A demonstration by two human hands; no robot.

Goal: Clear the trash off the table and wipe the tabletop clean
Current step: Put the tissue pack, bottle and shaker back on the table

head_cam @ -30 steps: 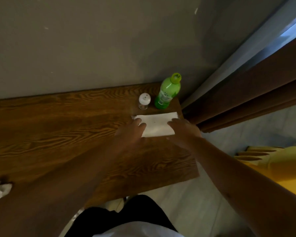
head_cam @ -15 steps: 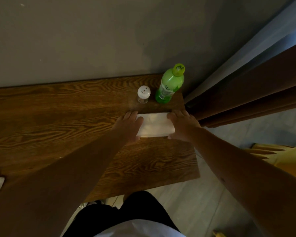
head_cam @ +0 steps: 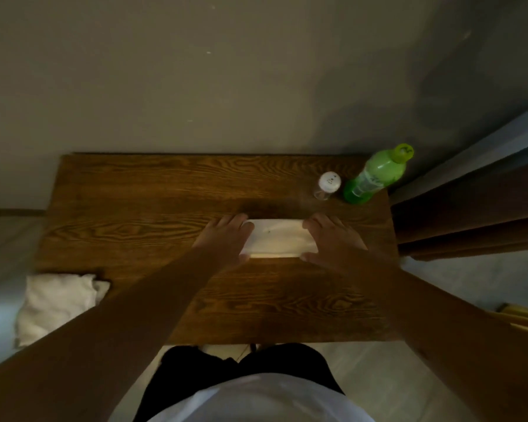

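Observation:
A folded white paper towel lies flat on the brown wooden table, right of centre. My left hand presses on its left end, fingers over the edge. Over the towel's right end rests my right hand, thumb under the near edge. Both hands grip the towel between them. Behind the towel stand a small white-capped shaker and a green plastic bottle at the table's back right corner.
A crumpled white cloth hangs over the table's front left corner. A grey wall runs along the table's far edge. Dark brown curtains hang close to the right. Pale floor lies to either side.
The towel looks narrower, folded over toward me, and both hands have shifted a little nearer with it. The view has swung left, bringing the whole table and the white cloth into sight.

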